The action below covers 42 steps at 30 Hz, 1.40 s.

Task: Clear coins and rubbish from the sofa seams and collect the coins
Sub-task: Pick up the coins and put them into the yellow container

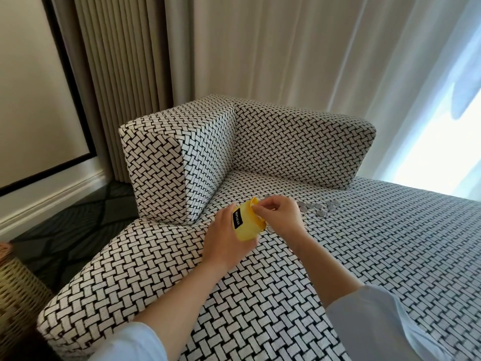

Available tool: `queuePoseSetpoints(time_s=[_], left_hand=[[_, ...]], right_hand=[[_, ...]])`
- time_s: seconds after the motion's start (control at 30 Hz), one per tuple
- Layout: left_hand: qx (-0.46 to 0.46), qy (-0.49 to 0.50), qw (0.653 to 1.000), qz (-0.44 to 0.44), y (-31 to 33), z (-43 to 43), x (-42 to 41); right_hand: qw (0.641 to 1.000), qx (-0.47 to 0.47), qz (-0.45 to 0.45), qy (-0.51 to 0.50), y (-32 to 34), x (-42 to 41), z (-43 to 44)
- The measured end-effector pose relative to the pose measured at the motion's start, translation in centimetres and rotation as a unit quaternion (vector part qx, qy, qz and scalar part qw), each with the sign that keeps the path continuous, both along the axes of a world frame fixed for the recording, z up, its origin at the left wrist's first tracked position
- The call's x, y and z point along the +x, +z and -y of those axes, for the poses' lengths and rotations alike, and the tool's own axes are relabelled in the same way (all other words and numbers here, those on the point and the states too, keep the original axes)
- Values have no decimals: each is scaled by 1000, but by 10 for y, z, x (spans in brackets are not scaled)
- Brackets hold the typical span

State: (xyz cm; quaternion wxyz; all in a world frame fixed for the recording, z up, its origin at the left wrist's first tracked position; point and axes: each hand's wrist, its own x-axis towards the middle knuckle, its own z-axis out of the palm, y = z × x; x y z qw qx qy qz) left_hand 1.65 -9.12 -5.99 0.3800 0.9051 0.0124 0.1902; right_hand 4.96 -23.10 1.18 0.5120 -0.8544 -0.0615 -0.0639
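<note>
pale blue sleeves come in at the near edge. left hand grips a yellow pouch over the woven sofa seat. right hand pinches the pouch's rim. silver coins lie scattered just beyond, near the backrest.

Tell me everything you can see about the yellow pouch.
The yellow pouch is soft and looks like thin fabric or plastic, with a black label bearing pale lettering on its side. It is held above the sofa seat: the left hand grips its body, and the right hand pinches its rumpled upper edge.
</note>
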Motion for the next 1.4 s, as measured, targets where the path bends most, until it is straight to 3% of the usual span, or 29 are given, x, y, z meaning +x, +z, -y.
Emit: queuePoseSetpoints(time_s=[0.13, 0.23, 0.37, 0.47, 0.63, 1.2, 1.4], left_hand=[[2, -3, 1000, -6, -5, 4, 11], [-9, 18, 1000, -7, -10, 1, 16], [6, 24, 1000, 19, -11, 3, 16], [6, 23, 999, 35, -11, 3, 14], [19, 28, 998, 44, -13, 4, 13], [-3, 51, 998, 39, -11, 5, 8], [8, 58, 998, 33, -13, 4, 9]], right_hand=[[996, 59, 14, -69, -1, 14, 12], [995, -67, -18, -69, -13, 23, 25], [962, -247, -114, -40, -36, 28, 32], [947, -297, -121, -2, -42, 30, 32], [951, -303, -63, 9, -44, 32, 38], [971, -224, -80, -15, -43, 24, 37], [995, 70, -2, -67, -15, 16, 22]])
